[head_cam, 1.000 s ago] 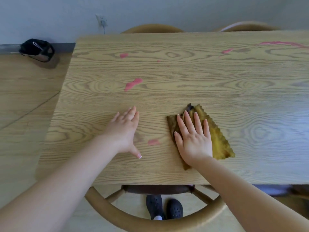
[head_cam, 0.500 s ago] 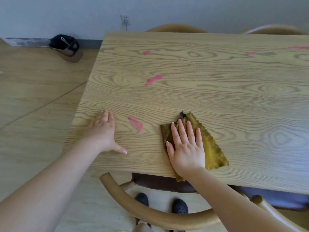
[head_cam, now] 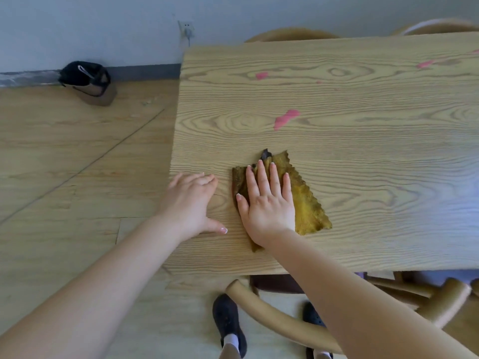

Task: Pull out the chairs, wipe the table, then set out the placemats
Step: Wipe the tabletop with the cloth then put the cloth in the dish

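Note:
A mustard-yellow cloth [head_cam: 308, 203] lies on the light wooden table [head_cam: 363, 151] near its front left corner. My right hand [head_cam: 267, 206] presses flat on the cloth with fingers spread. My left hand [head_cam: 190, 203] rests palm down on the bare wood at the table's left edge, holding nothing. A pink smear [head_cam: 285, 119] sits beyond the cloth, a smaller pink spot [head_cam: 261, 75] lies farther back, and another pink streak [head_cam: 425, 64] marks the far right. No placemats are in view.
A curved wooden chair back [head_cam: 272, 317] stands at the table's near edge beside my feet, with a second chair [head_cam: 445, 299] to its right. Two chair tops [head_cam: 290, 35] show behind the far edge. A black bag [head_cam: 85, 79] sits on the floor by the wall.
My right hand slid the cloth left across the front of the table. The pink smear that lay between my hands no longer shows. My left hand stayed flat by the left edge.

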